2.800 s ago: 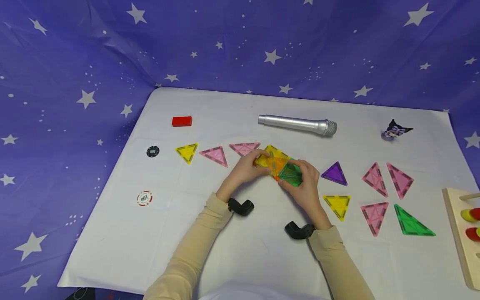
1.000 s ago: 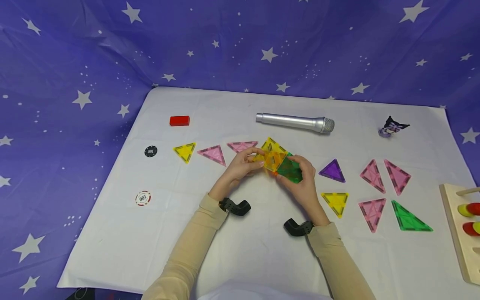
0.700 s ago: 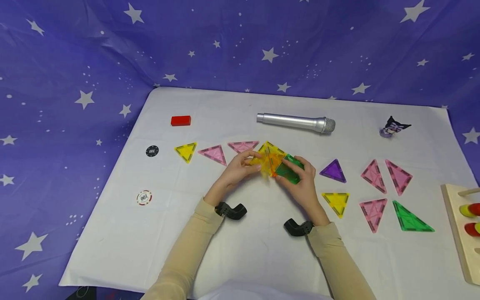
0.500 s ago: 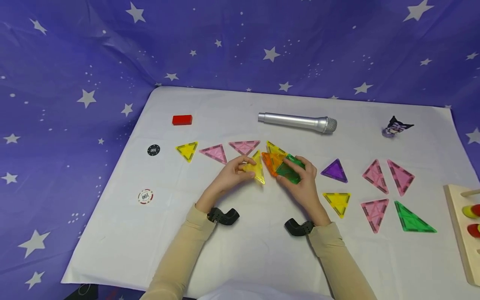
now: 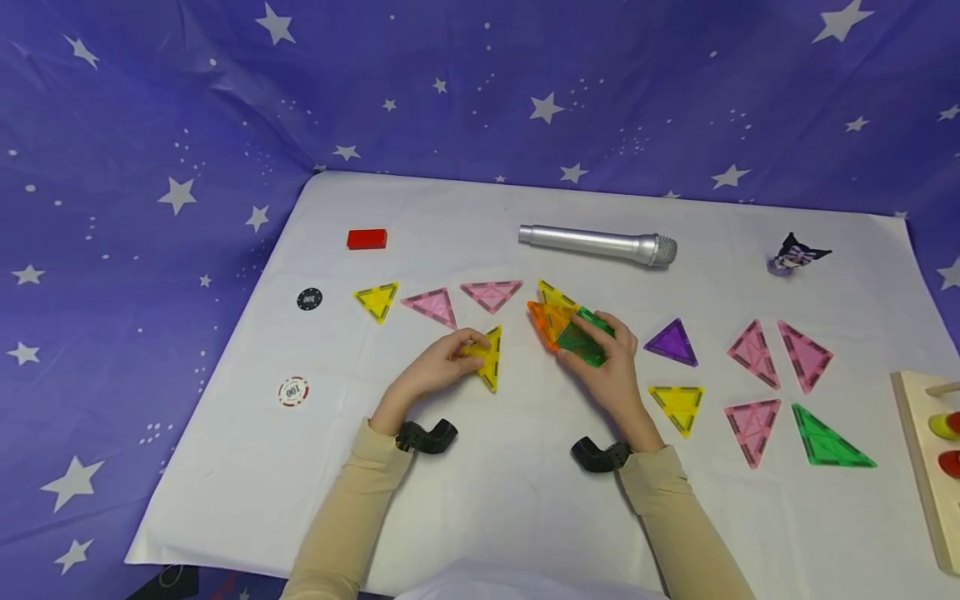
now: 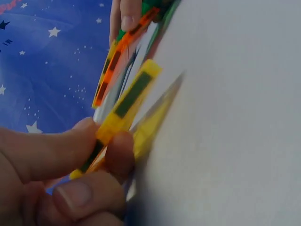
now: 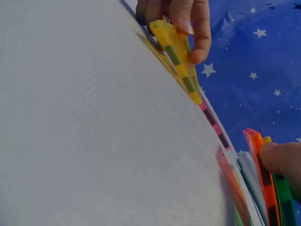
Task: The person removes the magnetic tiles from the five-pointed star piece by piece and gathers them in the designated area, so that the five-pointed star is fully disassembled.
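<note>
My left hand [image 5: 441, 367] pinches a yellow triangular magnetic tile [image 5: 492, 358] by one side. In the left wrist view this yellow tile [image 6: 136, 96] is tilted just over the white cloth. To the right, my right hand [image 5: 606, 367] grips a cluster of magnetic tiles: a green tile [image 5: 581, 343], an orange tile [image 5: 542, 323] and a yellow tile [image 5: 553, 293]. Its thumb [image 7: 282, 157] presses the cluster in the right wrist view. Overlap and fingers hide how the cluster's tiles join. Pink tiles [image 5: 491, 295] lie flat beyond my left hand.
More loose triangles, including a purple tile [image 5: 672, 342] and a green tile [image 5: 828, 440], lie at the right. A silver microphone [image 5: 592, 243], a figurine [image 5: 793, 255], a red block [image 5: 367, 239], poker chips [image 5: 293, 391] and a wooden pegboard [image 5: 917, 467] stand around.
The left hand has drawn a yellow tile off the cluster, moving left and toward the near edge with it. The right hand keeps hold of the cluster in about the same place.
</note>
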The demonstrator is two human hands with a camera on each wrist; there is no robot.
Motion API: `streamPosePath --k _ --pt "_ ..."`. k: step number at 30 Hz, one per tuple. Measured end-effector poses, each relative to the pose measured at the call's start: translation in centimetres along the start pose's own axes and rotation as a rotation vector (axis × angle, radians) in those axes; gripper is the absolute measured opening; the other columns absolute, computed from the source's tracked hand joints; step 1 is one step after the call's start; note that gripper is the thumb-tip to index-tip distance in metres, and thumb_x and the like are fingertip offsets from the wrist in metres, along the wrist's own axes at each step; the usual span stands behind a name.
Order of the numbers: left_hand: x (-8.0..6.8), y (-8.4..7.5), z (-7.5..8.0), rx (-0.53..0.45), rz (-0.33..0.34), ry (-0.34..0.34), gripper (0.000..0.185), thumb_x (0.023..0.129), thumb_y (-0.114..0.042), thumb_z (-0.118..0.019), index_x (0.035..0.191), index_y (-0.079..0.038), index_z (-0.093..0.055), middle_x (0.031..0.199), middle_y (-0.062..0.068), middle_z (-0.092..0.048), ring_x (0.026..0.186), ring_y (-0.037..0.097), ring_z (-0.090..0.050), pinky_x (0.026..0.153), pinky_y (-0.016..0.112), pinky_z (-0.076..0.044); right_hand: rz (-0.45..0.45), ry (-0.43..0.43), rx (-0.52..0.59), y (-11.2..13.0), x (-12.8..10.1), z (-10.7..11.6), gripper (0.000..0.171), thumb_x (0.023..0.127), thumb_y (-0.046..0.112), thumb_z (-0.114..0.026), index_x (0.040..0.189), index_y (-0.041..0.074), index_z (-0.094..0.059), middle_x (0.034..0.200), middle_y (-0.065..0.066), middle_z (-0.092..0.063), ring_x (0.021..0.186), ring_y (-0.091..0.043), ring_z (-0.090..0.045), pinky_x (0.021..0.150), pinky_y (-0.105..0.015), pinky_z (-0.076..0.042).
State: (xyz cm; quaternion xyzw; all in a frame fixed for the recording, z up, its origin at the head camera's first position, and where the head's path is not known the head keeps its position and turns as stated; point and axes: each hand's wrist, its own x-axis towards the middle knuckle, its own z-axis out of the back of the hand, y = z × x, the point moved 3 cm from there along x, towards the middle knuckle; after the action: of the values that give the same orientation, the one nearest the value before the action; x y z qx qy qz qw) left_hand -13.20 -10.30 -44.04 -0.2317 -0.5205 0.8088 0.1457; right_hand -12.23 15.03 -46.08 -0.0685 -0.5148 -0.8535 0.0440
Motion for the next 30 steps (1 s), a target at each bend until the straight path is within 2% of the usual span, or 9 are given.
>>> streamPosePath --k 3,8,12,16,20,24,30 --pt "-0.1 0.2 0.4 -0.016 0.025 0.015 0.021 0.091 -0.011 -0.054 0.111 -0.005 -0.054 0.064 0.011 -0.058 0.048 0.011 -0.034 0.052 0.024 -0.03 -0.003 -0.001 0.0 0.0 0.0 0.0 0.05 0.073 0.017 -0.076 0.119 0.01 -0.06 0.136 -0.014 -0.031 0.124 -0.031 -0.015 0.092 -0.054 -0.02" --pt "0.1 0.4 1.1 -0.085 0.049 0.043 0.022 0.093 -0.015 -0.053 0.11 -0.002 -0.051 0.065 0.021 -0.06 0.041 0.011 -0.032 0.043 0.022 -0.026 -0.001 -0.006 0.01 -0.1 0.0 0.1 0.049 0.073 0.017 -0.076 0.119 0.011 -0.061 0.137 -0.014 -0.032 0.123 -0.03 -0.016 0.092 -0.054 -0.02" --pt "1.2 -0.8 1.4 -0.082 0.013 0.067 0.024 0.092 -0.016 -0.053 0.111 -0.001 -0.051 0.071 0.023 -0.061 0.046 0.018 -0.037 0.045 0.023 -0.029 0.002 -0.014 0.023 -0.2 0.1 0.2 0.048 0.072 0.017 -0.076 0.118 0.011 -0.061 0.136 -0.014 -0.032 0.123 -0.03 -0.016 0.092 -0.054 -0.02" --pt "3.1 -2.8 1.4 -0.062 -0.061 0.044 0.027 0.092 -0.014 -0.052 0.116 0.0 -0.05 0.081 0.024 -0.06 0.052 0.028 -0.041 0.048 0.025 -0.034 -0.003 -0.021 0.035 -0.3 0.0 0.4 0.046 0.072 0.017 -0.077 0.115 0.011 -0.063 0.136 -0.013 -0.033 0.123 -0.03 -0.016 0.092 -0.054 -0.02" --pt "5.4 -4.3 0.5 0.012 -0.145 0.013 0.036 0.092 -0.016 -0.053 0.125 -0.004 -0.047 0.102 0.018 -0.058 0.072 0.026 -0.053 0.057 0.027 -0.042 -0.007 -0.023 0.039 -0.4 0.0 0.4 0.045 0.072 0.017 -0.077 0.114 0.011 -0.063 0.136 -0.013 -0.034 0.123 -0.03 -0.017 0.091 -0.054 -0.02" --pt "7.8 -5.0 -0.7 0.059 -0.165 0.023 0.042 0.091 -0.022 -0.055 0.131 -0.01 -0.044 0.122 0.015 -0.05 0.092 0.027 -0.055 0.069 0.031 -0.046 0.0 -0.027 0.045 -0.3 0.0 0.3 0.044 0.072 0.018 -0.077 0.114 0.012 -0.063 0.135 -0.013 -0.034 0.122 -0.031 -0.018 0.091 -0.054 -0.021" --pt "9.7 -5.2 -2.0 0.166 -0.2 0.055 0.043 0.089 -0.022 -0.059 0.129 -0.011 -0.049 0.127 0.006 -0.049 0.111 0.023 -0.047 0.086 0.033 -0.041 0.009 -0.023 0.043 -0.3 0.0 0.3 0.045 0.072 0.018 -0.077 0.114 0.012 -0.063 0.135 -0.013 -0.034 0.121 -0.031 -0.018 0.089 -0.055 -0.022"
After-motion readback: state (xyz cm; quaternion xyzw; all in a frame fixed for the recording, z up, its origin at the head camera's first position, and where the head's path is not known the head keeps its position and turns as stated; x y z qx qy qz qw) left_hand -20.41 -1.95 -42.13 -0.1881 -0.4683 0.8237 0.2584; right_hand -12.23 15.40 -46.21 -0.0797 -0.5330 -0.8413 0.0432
